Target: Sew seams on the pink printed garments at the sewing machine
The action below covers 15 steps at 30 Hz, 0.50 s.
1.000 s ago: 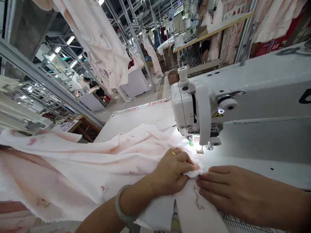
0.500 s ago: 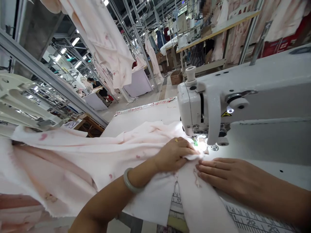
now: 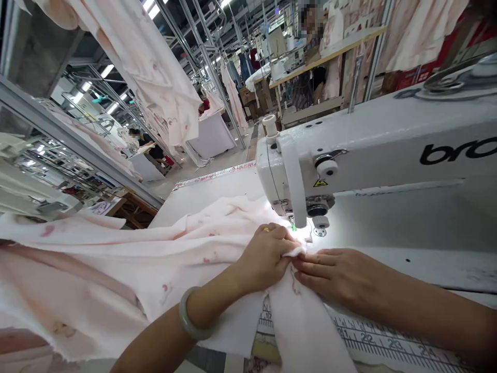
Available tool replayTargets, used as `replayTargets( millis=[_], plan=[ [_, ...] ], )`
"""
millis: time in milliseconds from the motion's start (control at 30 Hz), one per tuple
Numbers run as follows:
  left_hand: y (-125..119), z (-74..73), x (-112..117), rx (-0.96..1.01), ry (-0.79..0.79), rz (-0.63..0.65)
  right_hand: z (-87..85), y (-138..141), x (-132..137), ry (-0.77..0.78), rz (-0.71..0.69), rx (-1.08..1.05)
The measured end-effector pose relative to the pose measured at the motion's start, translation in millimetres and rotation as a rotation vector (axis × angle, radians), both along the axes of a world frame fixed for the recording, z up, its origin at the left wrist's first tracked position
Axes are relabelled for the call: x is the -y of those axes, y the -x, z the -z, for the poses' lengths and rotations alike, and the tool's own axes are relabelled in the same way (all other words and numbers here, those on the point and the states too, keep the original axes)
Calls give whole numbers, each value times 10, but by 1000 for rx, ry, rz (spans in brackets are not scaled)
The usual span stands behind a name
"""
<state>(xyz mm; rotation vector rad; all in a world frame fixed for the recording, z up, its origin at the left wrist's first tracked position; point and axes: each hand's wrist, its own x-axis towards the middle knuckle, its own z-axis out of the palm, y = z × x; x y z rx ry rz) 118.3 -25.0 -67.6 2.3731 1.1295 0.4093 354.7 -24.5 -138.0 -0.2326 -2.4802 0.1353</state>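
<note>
A pale pink fabric piece [image 3: 205, 254] with small reddish prints spreads across the sewing table and hangs over its front. My left hand [image 3: 267, 256], with a ring and a wrist bangle, is closed on the cloth's folded edge just in front of the needle area. My right hand [image 3: 330, 269] lies flat, fingers stretched out, their tips touching the same cloth beside my left fingertips. Right above both hands stands the head of a white sewing machine [image 3: 279, 171], its lamp lighting the stitching spot. The presser foot is partly hidden by glare and my fingers.
A printed ruler scale [image 3: 373, 336] runs along the table's front edge. Pink cloth [image 3: 155, 67] hangs from a rail at upper left. Beyond the table are metal poles, a wooden-edged workbench [image 3: 330, 54] and people seated at other stations.
The view has shifted right, so the machine and hands appear further left and more of the machine arm shows. Both hands keep nearly the same place on the cloth.
</note>
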Motion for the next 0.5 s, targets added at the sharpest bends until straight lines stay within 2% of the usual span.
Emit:
replayTargets(
  millis=[133, 333, 500],
  plan=[
    [12, 82, 52, -24, -43, -18, -22, 18, -5, 28, -12, 13],
    [53, 263, -8, 139, -54, -4, -46, 25, -29, 55, -16, 7],
    [80, 290, -28, 213, -56, 26, -64, 14, -13, 106, -31, -16]
  ],
)
